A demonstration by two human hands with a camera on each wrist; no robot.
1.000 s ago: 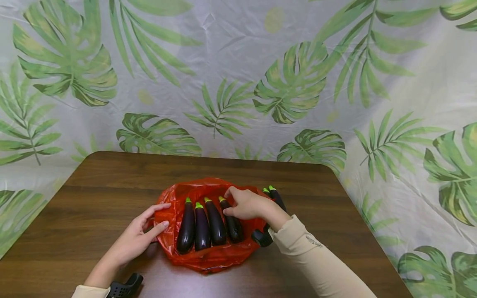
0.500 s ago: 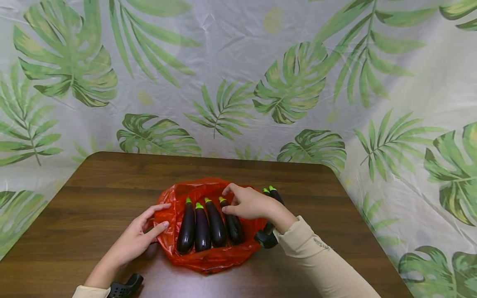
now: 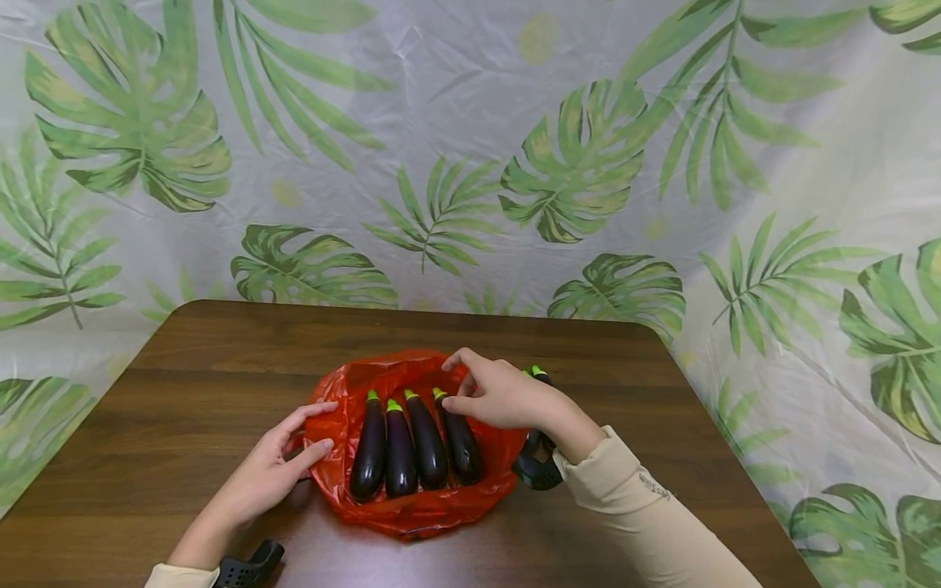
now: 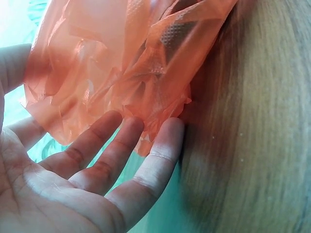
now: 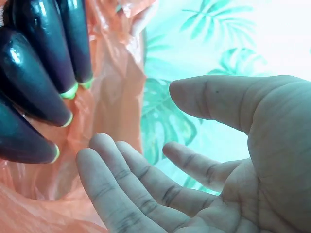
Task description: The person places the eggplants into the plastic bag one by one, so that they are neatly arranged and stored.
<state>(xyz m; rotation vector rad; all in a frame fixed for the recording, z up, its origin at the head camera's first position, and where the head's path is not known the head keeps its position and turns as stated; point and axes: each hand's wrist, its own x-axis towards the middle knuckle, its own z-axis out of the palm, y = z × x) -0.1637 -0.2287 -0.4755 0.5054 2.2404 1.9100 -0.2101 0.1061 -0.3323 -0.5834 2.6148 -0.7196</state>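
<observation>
Several dark eggplants [image 3: 399,457] with green caps lie side by side in a spread red plastic bag [image 3: 419,523] on the table. My left hand [image 3: 275,461] rests against the bag's left side, fingers loosely extended; in the left wrist view the fingertips [image 4: 167,131] meet the crumpled plastic. Over the back right of the bag hovers my right hand [image 3: 507,396], close to the cap of the rightmost eggplant [image 3: 461,449]. The right wrist view shows its thumb and fingers [image 5: 136,204] spread, with nothing between them and the eggplant caps to their left.
Beyond my right wrist, more eggplants [image 3: 541,374] lie on the table, partly hidden by the hand. The brown wooden table [image 3: 220,351] has rounded far corners. A leaf-patterned curtain [image 3: 456,122] hangs behind it. Each wrist wears a black strap mount [image 3: 248,565].
My right hand has lifted slightly and shifted right, away from the rightmost eggplant's cap, its fingers spreading. The left hand, the bag and the eggplants in it stay put.
</observation>
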